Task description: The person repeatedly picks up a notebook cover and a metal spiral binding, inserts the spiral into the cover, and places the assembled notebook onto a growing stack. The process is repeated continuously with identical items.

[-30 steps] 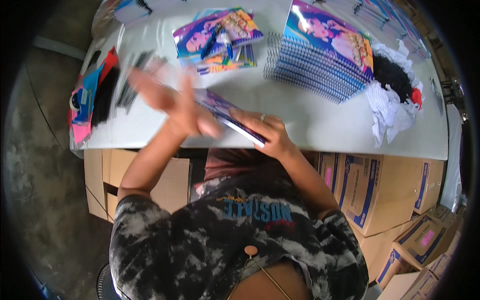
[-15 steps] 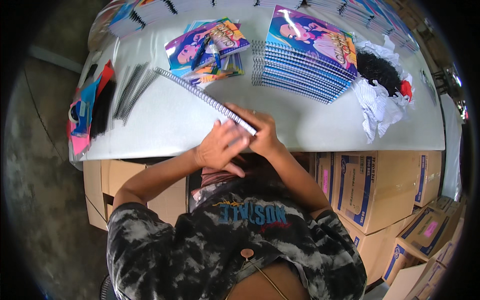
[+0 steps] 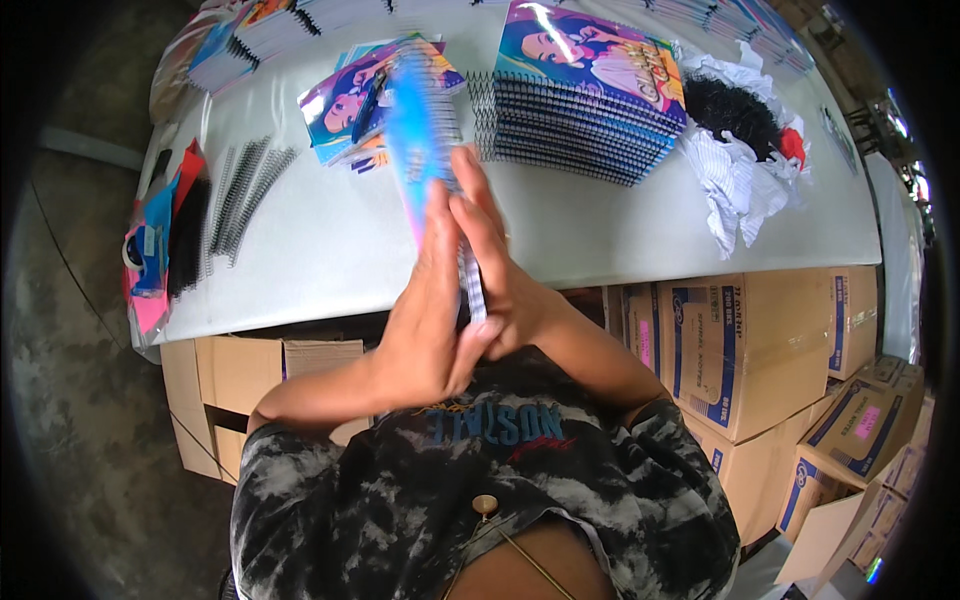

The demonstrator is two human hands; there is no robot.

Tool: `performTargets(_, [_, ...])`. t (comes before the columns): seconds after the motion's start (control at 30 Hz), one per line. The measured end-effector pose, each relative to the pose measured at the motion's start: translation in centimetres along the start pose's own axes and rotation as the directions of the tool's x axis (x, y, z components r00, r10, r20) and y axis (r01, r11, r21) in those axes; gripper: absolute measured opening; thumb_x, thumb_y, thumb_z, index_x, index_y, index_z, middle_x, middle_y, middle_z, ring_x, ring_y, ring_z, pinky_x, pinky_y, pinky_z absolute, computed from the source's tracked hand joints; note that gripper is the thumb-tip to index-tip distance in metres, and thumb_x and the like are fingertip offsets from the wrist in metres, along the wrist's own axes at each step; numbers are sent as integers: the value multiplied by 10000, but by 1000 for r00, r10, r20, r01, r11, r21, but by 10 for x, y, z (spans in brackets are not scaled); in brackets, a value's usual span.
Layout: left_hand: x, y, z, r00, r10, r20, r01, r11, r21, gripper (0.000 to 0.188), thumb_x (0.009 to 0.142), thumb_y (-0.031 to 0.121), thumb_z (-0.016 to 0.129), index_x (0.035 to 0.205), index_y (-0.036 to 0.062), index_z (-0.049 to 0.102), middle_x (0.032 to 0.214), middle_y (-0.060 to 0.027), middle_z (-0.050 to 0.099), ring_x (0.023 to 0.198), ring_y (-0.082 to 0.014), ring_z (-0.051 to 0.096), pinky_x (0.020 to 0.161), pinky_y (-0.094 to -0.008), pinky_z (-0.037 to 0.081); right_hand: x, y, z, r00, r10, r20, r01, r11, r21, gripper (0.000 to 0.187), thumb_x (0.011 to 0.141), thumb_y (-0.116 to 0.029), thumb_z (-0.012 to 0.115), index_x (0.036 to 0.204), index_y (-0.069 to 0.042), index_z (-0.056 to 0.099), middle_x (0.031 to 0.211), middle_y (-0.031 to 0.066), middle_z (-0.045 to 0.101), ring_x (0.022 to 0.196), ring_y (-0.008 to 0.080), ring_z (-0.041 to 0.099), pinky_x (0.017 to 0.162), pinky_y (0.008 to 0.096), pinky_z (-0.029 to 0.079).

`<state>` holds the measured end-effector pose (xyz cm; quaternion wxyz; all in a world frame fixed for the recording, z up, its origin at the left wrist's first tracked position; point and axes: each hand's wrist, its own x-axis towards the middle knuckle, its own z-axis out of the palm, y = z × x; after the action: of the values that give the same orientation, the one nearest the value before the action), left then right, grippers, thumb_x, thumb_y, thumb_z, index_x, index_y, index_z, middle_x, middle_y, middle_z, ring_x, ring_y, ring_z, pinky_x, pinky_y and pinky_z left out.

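Observation:
A spiral notebook (image 3: 413,125) stands on edge between my palms in front of me, its far part smeared by motion. My left hand (image 3: 420,310) lies along its left side, fingers straight. On the other side my right hand (image 3: 505,285) presses against it, fingers pointing away from me. Beyond it, a small pile of notebooks (image 3: 335,112) carries a blue-handled tool (image 3: 368,105) that looks like pliers. To the right rises a tall stack of spiral notebooks (image 3: 585,120) with colourful illustrated covers.
Loose wire coils (image 3: 245,195) lie on the white table (image 3: 600,235) at left, near a blue tape dispenser (image 3: 150,262). Crumpled striped cloth (image 3: 730,195) surrounds a black tangle (image 3: 735,115) at right. Cardboard boxes (image 3: 755,345) stand below the table edge; more notebooks (image 3: 225,60) line the back.
The notebook has swung from a slant toward the left to pointing nearly straight away from me. My left hand has come up against its left side, and my view has shifted slightly.

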<state>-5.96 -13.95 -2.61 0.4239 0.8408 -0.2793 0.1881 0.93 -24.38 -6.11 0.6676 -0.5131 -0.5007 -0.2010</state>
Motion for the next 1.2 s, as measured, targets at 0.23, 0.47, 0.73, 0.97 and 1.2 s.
performTargets(0.23, [22, -17, -21, 780, -621, -84, 445, 643, -624, 233, 904, 115, 527, 1074, -34, 581, 829, -3, 606, 681, -28, 499, 589, -156, 408, 45, -29, -43, 781, 624, 26, -571, 730, -376, 158, 834, -72, 597, 944, 41, 609, 848, 121, 656, 746, 145, 622, 662, 256, 479])
performTargets(0.47, [28, -57, -11, 794, -595, 128, 464, 456, -760, 173, 854, 82, 609, 1008, 3, 618, 814, -9, 617, 686, -36, 521, 587, -190, 426, 23, -11, -52, 705, 704, -91, -708, 691, -143, 169, 749, -89, 694, 845, 33, 628, 748, 113, 653, 621, 120, 584, 592, 257, 459])
performTargets(0.73, [48, -78, -30, 891, -338, 304, 448, 541, -711, 167, 780, -73, 558, 920, 14, 580, 842, 14, 552, 709, -38, 493, 619, -201, 411, 20, -9, -39, 717, 664, -214, -689, 721, -71, 215, 632, 28, 746, 760, 7, 575, 737, 56, 609, 643, 115, 597, 594, 241, 473])
performTargets(0.97, [66, -79, -34, 890, -305, 338, 445, 741, -504, 200, 742, 9, 640, 923, 49, 566, 854, 5, 556, 734, -66, 513, 669, -221, 418, 25, -11, -41, 782, 575, -239, -623, 732, -276, 237, 620, 28, 749, 779, -7, 577, 758, 66, 573, 645, 153, 585, 590, 272, 475])
performTargets(1.2, [122, -36, -36, 924, -358, -134, 296, 892, -341, 184, 874, 145, 589, 938, -28, 587, 741, -30, 603, 652, -65, 539, 574, -197, 434, 52, -28, -124, 698, 9, -716, -324, 896, -304, 350, 813, -127, 644, 1108, 24, 528, 1030, 103, 590, 888, 139, 556, 793, 257, 431])
